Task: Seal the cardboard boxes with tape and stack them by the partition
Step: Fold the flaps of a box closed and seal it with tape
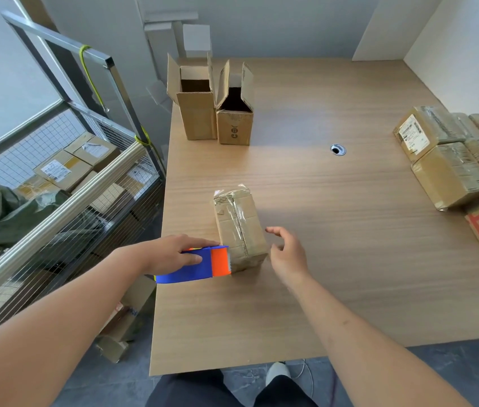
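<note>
Left hand (173, 251): fingers gripped one tape gun (200, 264)
Right hand (286, 254): fingers loosely spread, holding nothing
Taped box (239, 227): one, mid-worktop (320, 259), between hands
Open boxes (214, 107): two, upright, contents unseen
Sealed stack (449, 160): right, count unclear

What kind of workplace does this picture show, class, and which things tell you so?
Probably a parcel packing room: sealed, labelled brown cardboard boxes stacked on the wooden table, a blue-and-orange tape dispenser, and a wire-mesh cage trolley holding more parcels.
</note>
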Demonstrator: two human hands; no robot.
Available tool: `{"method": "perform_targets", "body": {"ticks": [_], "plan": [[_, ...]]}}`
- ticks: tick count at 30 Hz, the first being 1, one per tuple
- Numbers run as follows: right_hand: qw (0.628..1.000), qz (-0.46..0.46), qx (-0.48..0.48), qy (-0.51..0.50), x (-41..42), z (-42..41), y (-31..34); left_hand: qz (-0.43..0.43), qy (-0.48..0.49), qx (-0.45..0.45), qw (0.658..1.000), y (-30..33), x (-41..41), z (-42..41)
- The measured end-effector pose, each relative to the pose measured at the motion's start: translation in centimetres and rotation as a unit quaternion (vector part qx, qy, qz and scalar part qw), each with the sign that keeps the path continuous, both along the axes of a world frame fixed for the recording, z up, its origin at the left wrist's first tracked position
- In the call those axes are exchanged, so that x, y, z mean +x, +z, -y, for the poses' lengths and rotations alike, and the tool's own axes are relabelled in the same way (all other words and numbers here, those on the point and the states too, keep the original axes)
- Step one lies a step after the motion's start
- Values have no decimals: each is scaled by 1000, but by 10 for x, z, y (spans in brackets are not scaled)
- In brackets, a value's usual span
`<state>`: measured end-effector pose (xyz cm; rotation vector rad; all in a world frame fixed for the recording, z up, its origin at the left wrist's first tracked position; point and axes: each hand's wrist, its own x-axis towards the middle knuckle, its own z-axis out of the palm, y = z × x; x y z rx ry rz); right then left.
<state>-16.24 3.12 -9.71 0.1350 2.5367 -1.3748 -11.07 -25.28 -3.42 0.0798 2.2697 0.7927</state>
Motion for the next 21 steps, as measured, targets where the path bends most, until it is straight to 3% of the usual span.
{"method": "perform_targets", "body": {"ticks": [3, 7, 9, 13, 21], "plan": [[978, -162, 48, 120, -3, 9, 10, -3, 8, 2, 1000, -6, 2, -6], [884, -180, 206, 379, -4, 10, 3, -9, 28, 7, 1000, -13, 7, -10], [854, -208, 264, 396, -2, 6, -5, -11, 40, 24, 999, -19, 15, -6], [853, -217, 274, 388, -2, 7, -11, 4, 70, 82, 994, -26, 33, 13], [865, -188, 269, 380, -1, 12, -9, 4, 55, -2, 999, -36, 33, 12]]}}
